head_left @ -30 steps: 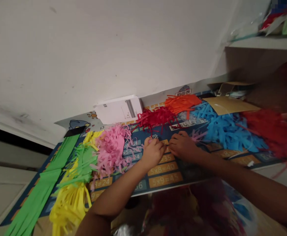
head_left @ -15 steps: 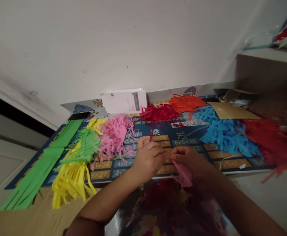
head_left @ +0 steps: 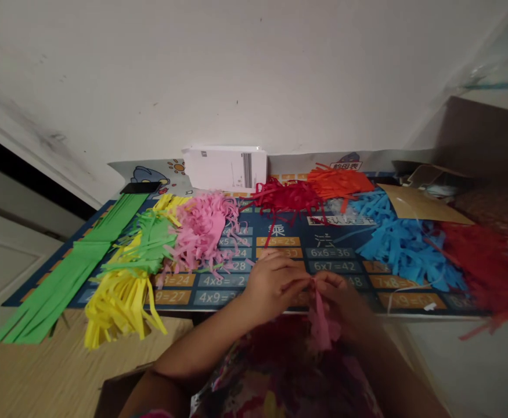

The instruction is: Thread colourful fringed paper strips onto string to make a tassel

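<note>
Both of my hands meet at the near edge of a blue multiplication-table mat (head_left: 332,252). My left hand (head_left: 273,284) is closed, its fingertips pinching the top of a pink fringed paper strip (head_left: 321,325). My right hand (head_left: 341,296) is closed on the same strip from the other side, slightly blurred. The pink strip hangs down below the hands, over a heap of mixed coloured paper shreds (head_left: 288,377) in my lap.
On the mat lie bundles of cut paper: green strips (head_left: 75,267), yellow fringe (head_left: 118,302), pink fringe (head_left: 204,229), dark red (head_left: 286,197), orange (head_left: 338,181), blue (head_left: 399,244) and red (head_left: 489,261). A white box (head_left: 227,167) leans against the wall. Brown cardboard (head_left: 419,203) lies at the right.
My hands have drawn back from the middle of the mat to its near edge, and a pink fringed strip now hangs from them. The view has tilted down.
</note>
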The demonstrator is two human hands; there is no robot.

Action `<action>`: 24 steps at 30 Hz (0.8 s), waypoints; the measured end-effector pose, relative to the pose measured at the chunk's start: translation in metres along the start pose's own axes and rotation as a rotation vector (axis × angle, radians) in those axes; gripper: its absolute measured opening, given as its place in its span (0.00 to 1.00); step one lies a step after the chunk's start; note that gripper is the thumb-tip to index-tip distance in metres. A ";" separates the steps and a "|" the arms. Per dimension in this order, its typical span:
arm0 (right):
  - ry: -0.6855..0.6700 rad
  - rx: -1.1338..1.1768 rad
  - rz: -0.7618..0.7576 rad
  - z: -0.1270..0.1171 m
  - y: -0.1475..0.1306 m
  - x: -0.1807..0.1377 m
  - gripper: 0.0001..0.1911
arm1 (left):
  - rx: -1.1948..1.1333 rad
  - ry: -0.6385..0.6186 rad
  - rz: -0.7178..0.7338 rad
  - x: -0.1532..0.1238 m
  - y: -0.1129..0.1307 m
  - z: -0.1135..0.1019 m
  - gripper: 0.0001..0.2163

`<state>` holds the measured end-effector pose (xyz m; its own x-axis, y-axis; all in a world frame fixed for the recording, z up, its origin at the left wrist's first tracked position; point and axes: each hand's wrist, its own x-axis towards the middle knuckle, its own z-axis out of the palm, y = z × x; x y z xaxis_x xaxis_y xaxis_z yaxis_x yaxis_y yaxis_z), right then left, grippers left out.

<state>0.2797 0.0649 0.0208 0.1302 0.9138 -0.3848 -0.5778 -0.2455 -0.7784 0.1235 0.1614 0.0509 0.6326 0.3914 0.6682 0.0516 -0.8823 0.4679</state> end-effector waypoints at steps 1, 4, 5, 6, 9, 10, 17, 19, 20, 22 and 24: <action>0.026 0.017 -0.054 0.002 0.002 0.000 0.22 | -0.024 0.050 -0.032 -0.001 0.002 0.006 0.09; 0.093 0.050 -0.203 0.007 0.006 0.000 0.19 | -0.084 0.151 -0.115 -0.004 0.007 0.019 0.07; 0.103 0.059 -0.232 0.007 0.005 0.000 0.18 | -0.095 0.156 -0.135 -0.005 0.009 0.021 0.07; 0.107 0.067 -0.251 0.008 0.004 0.001 0.17 | -0.103 0.152 -0.152 -0.005 0.011 0.023 0.07; 0.116 0.091 -0.293 0.007 -0.001 0.003 0.15 | -0.138 0.134 -0.189 -0.006 0.013 0.027 0.08; 0.125 0.098 -0.308 0.007 -0.001 0.003 0.15 | -0.153 0.136 -0.194 -0.006 0.012 0.029 0.08; 0.239 -0.164 -0.461 0.009 0.002 0.005 0.12 | -0.223 0.135 -0.240 -0.009 0.002 0.037 0.06; 0.322 -0.419 -0.501 -0.005 -0.014 0.016 0.10 | -0.319 0.119 -0.343 -0.008 0.000 0.033 0.07; 0.386 -0.591 -0.517 -0.017 -0.028 0.026 0.10 | -0.396 0.111 -0.421 -0.008 0.000 0.030 0.08; 0.528 -0.835 -0.518 -0.050 -0.063 0.053 0.11 | -0.582 0.095 -0.611 -0.008 0.000 0.025 0.10; 0.635 -1.004 -0.501 -0.085 -0.098 0.084 0.09 | -0.742 0.093 -0.781 -0.009 0.000 0.023 0.12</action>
<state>0.4155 0.1385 0.0227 0.6740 0.7313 0.1047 0.4647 -0.3095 -0.8296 0.1356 0.1517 0.0314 0.5652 0.8228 0.0596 -0.0849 -0.0139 0.9963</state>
